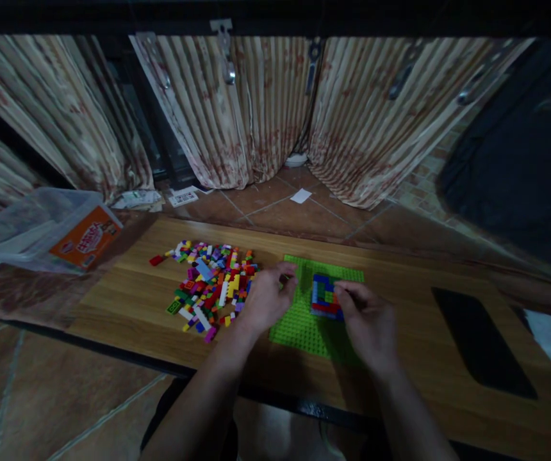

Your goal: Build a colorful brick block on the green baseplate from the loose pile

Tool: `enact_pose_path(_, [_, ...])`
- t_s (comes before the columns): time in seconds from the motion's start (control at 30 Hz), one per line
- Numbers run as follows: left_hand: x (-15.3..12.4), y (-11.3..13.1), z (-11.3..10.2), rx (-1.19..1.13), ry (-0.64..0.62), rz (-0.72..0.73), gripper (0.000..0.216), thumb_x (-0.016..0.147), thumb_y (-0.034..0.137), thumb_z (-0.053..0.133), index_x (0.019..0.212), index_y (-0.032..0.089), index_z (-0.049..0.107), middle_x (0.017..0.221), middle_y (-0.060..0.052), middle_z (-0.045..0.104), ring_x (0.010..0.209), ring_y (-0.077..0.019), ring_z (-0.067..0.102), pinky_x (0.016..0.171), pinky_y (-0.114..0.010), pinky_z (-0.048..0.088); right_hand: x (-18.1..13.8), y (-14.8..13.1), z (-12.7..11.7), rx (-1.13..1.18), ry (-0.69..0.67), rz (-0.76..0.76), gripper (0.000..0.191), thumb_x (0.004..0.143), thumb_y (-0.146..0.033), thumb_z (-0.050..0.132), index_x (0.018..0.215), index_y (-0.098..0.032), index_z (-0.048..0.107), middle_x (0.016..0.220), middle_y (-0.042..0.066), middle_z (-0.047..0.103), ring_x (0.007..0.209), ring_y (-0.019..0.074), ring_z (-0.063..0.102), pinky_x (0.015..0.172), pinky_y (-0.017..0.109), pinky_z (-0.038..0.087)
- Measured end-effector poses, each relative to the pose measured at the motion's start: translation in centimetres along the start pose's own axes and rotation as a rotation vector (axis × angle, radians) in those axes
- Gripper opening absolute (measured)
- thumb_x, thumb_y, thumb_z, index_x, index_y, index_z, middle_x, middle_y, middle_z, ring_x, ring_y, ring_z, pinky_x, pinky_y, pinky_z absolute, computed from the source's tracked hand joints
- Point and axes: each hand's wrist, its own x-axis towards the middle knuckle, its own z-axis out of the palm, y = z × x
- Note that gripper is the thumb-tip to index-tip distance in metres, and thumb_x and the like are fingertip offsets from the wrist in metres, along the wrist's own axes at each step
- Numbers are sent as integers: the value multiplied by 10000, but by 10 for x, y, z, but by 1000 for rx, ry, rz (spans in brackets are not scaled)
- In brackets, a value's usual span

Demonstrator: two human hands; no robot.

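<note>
A green studded baseplate (299,323) lies on the wooden table. On it stands a low, blocky build of toy building bricks (321,298), with blue, light blue, red and green parts. At its right side, my right hand (371,323) has thumb and fingers closed around a brick at the build's edge; the fingers hide much of it, with orange-red showing by the thumb. My left hand (270,298) hovers between the loose bricks and the build, over the baseplate's left edge. Its fingers are loosely curled, the tips apart, with nothing visible between them.
A spread of loose coloured bricks (213,282) covers the table (126,301) left of the baseplate. To the right lies a dark flat slab (482,342). A clear plastic bin (30,224) with an orange label stands at far left. Striped curtains (256,109) hang behind.
</note>
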Motion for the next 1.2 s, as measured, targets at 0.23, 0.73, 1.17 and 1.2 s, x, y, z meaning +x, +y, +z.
enact_pose_path(0.23, [9,-20,-31,-224,375,-79,219,811,238,590,993,153,677,937,-60,722,858,-181,674,780,-282,527,-21,-23,39,-112,-275,-232,207,900,-262,482,941,-221,681,899,50,670,826,184,635,752,310,480])
enact_pose_path(0.73, [9,-16,-47,-411,474,-130,165,766,201,639,907,134,696,873,-52,724,810,-170,670,744,-270,518,-19,-37,100,-555,-256,-159,232,900,-321,525,1016,-192,680,977,71,670,876,213,632,747,307,446])
enact_pose_path(1.17, [10,-18,-43,-372,404,-121,189,766,218,640,925,134,699,855,-46,724,795,-170,668,743,-276,519,-18,-33,98,-347,-228,-183,167,873,-229,518,913,-204,678,925,58,692,845,200,637,761,309,460])
enact_pose_path(1.2, [10,-17,-43,-361,398,-124,191,766,225,642,923,132,699,854,-47,724,793,-171,667,738,-274,518,-18,-34,93,-290,-224,-186,171,867,-220,518,925,-198,677,931,59,696,840,195,642,764,306,467])
